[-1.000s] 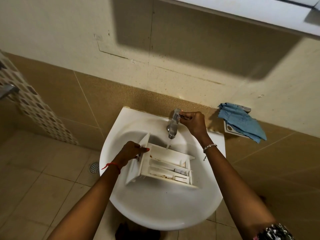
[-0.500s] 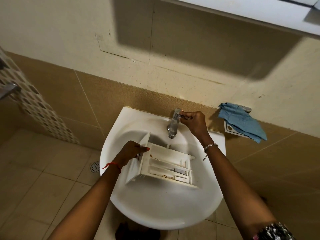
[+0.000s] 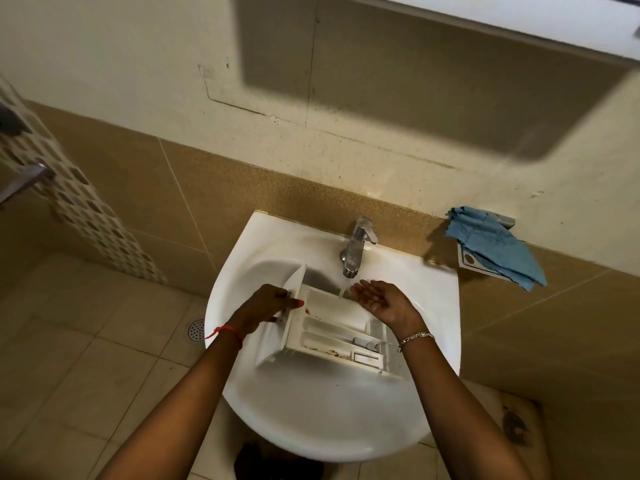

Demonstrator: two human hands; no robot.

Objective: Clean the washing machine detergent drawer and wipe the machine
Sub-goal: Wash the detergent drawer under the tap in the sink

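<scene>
A white detergent drawer with brown stains in its compartments lies in the white sink, below the chrome tap. A thin stream of water falls from the tap onto the drawer's far edge. My left hand grips the drawer's front panel at its left end. My right hand is palm up with fingers apart, just right of the water stream, above the drawer's far right corner. It holds nothing.
A blue cloth lies over a small ledge on the wall tiles, right of the sink. A floor drain is set in the tiled floor to the left. A patterned tile strip runs down the left wall.
My right hand has left the tap handle and come down beside the water stream, palm up. My left hand still holds the drawer in the same spot.
</scene>
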